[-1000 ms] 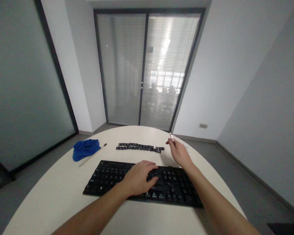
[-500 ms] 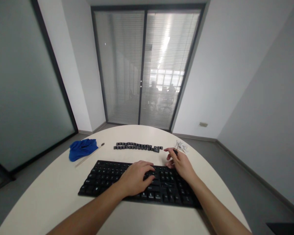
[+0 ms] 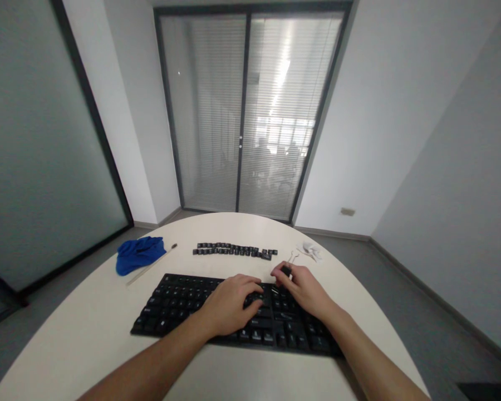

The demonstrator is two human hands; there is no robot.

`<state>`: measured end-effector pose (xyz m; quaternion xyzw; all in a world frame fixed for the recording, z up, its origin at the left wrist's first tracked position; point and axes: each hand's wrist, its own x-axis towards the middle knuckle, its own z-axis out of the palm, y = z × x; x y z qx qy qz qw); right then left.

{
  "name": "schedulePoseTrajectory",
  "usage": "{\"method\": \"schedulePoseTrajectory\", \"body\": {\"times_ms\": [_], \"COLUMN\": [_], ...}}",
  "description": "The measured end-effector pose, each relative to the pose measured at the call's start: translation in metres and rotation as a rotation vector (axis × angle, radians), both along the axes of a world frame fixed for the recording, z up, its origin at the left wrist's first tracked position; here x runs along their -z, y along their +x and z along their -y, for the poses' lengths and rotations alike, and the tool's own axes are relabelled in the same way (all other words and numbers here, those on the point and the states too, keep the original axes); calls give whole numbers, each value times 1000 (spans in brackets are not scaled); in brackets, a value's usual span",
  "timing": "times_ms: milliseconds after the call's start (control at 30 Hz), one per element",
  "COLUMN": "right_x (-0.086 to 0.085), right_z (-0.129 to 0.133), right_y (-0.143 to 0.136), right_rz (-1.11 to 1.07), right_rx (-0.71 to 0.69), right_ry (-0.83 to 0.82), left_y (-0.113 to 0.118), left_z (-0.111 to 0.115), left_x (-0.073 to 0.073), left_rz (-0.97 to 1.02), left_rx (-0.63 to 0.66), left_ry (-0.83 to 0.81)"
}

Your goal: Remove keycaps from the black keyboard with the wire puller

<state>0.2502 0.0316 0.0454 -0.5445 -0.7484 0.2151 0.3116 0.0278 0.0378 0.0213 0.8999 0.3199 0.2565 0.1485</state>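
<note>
A black keyboard [image 3: 179, 303] lies across the near part of the round table. My left hand [image 3: 232, 305] rests on its middle, palm down with the fingers apart, holding nothing. Over the keyboard's upper right part, my right hand [image 3: 303, 287] is closed on a keycap puller [image 3: 286, 270] with a black grip. Thin wire loops stick out past the fingers, and its lower end is close to the keys. Beyond the keyboard, several loose black keycaps [image 3: 229, 250] lie in two rows. Part of the keyboard is hidden under both hands and forearms.
On the left of the cream table [image 3: 87, 328] lies a blue cloth [image 3: 140, 255], with a thin brush [image 3: 152, 266] beside it. A crumpled white tissue or cloth [image 3: 310, 250] sits at the back right. A glass door with blinds [image 3: 242, 122] stands behind the table.
My right hand has turned and come slightly left and nearer to the keys, so the puller's wire loops now show. My left hand has stayed in place on the keyboard.
</note>
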Motion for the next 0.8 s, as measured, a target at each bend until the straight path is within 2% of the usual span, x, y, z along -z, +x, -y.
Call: {"method": "schedulePoseTrajectory", "body": {"times_ms": [600, 800], "right_x": [-5, -2], "right_z": [7, 7], "right_y": [1, -5], "right_rz": [51, 121], "right_rx": [-124, -127], "right_ry": [-42, 38], "left_y": [0, -1], "left_z": [0, 0], "left_x": [0, 1], "left_rz": [4, -14], "left_rx": [0, 7], "left_ry": [4, 2]}}
